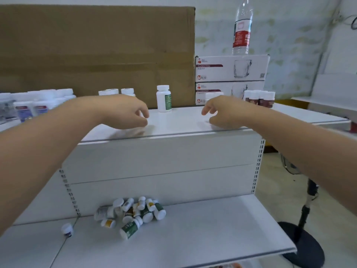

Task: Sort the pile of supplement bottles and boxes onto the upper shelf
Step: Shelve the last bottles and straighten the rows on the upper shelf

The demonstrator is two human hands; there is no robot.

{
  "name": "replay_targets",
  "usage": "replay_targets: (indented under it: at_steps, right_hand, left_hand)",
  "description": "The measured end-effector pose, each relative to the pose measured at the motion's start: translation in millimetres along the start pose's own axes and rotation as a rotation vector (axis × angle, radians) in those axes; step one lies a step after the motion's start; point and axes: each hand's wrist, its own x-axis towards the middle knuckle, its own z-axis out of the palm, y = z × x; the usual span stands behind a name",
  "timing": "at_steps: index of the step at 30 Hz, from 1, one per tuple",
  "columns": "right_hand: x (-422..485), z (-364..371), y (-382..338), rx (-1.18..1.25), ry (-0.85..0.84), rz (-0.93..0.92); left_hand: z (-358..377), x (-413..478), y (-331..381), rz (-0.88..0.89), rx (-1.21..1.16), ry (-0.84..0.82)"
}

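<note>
**Both hands hovering empty over the upper shelf, the pile lying below them**

The left hand (123,113) and the right hand (222,114) are reaching out over the upper shelf (179,122). Both are showing loosely curled fingers with nothing visibly held; the right one is resting near the front edge.

The pile of supplement bottles (133,214) is lying well below both hands on the lower shelf (212,229), nearer the left hand's side. The bottles are tumbling over one another on their sides, and a stray bottle (67,229) is lying apart, further to the left.

These are looking like small plastic bottles with white screw caps, so they are probably handling light and stiff, not fragile. The round, smooth bodies are likely rolling and slipping easily. Taking each one around the body just under the cap, from the top of the heap, is seeming the safest hold. No boxes are showing in the pile.

Between the hands, a green-labelled bottle (163,98) is standing upright. Beyond the left hand, white-capped bottles (38,105) are standing in a group. Beyond the right hand, brown-labelled bottles (259,98) are clustering together.

Further behind the right hand, two stacked glassware boxes (231,68) are sitting closed, their contents hidden. A clear water bottle (242,26) is standing on top of them; its fill level cannot be told.
</note>
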Motion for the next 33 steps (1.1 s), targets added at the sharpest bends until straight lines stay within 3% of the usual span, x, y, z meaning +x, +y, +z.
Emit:
replay_targets:
  at_steps: [11, 18, 28, 33]
  right_hand:
    - [-120.8, 34.0, -116.8, 0.027, 0.085, 0.042]
    - [-169.1, 121.4, -161.6, 0.078, -0.011, 0.073]
    - [-130.9, 290.3, -208.6, 0.242, -0.299, 0.218]
    - [-85.2, 378.6, -236.8, 0.287, -0.45, 0.208]
  left_hand:
    - [30.5, -191.6, -95.3, -0.003, -0.019, 0.142]
    - [119.6, -271.4, -160.1, -0.179, -0.16, 0.06]
    - [273.9, -275.3, -229.4, -0.582, -0.557, 0.056]
    - [341.9, -234.9, -257.4, -0.679, -0.703, 0.047]
